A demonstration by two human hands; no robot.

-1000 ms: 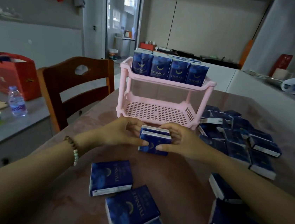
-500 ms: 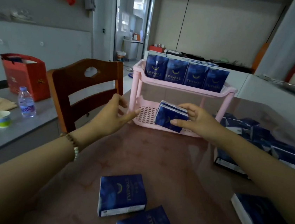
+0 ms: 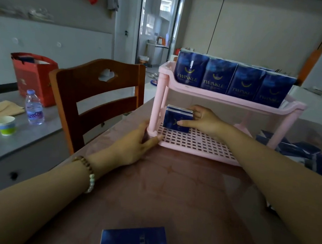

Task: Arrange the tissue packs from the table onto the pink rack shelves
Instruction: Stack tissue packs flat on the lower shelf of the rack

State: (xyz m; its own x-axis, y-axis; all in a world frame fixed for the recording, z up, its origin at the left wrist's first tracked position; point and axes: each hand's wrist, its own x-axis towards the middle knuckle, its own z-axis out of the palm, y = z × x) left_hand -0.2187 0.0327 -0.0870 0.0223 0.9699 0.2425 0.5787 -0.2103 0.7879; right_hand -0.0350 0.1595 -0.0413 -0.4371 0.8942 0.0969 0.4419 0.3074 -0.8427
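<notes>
Brown table is carrying the pink rack; loose packs right of the right grip are lying half hidden behind the rack. Tilted a moment ago, two tissue packs are now standing on the lower shelf, pinched in that grip; the left grip is clasping the corner post beside them.

The person is wearing one beaded bracelet round the left wrist, small brown wooden beads forming most of it and larger pale green-white beads completing the lower part.
</notes>
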